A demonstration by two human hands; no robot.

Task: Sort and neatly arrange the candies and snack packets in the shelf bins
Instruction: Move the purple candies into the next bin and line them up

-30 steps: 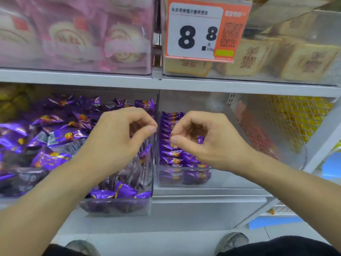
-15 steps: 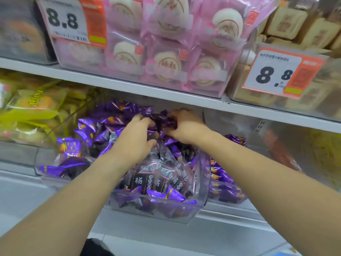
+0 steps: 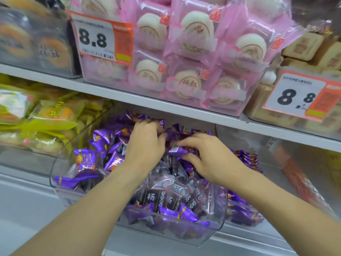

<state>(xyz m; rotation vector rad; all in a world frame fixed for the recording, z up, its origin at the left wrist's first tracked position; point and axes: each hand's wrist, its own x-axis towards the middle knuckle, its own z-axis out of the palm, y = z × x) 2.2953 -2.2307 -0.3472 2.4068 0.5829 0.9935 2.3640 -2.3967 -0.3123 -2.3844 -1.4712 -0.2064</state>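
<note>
Where the white shelf [image 3: 129, 97] carries a row of clear bins, the middle bin [image 3: 215, 226] holds a loose heap of purple candies [image 3: 86, 161], with dark packets [image 3: 162, 194] standing toward its near right. The left hand [image 3: 145, 145] digs into the far part of the heap, fingers curled around wrappers. The right hand [image 3: 212, 159], just beside it, pinches one purple candy [image 3: 178, 150] between thumb and fingertips. To do this well, lift only a few at once, then lay them flat, same side up.
</note>
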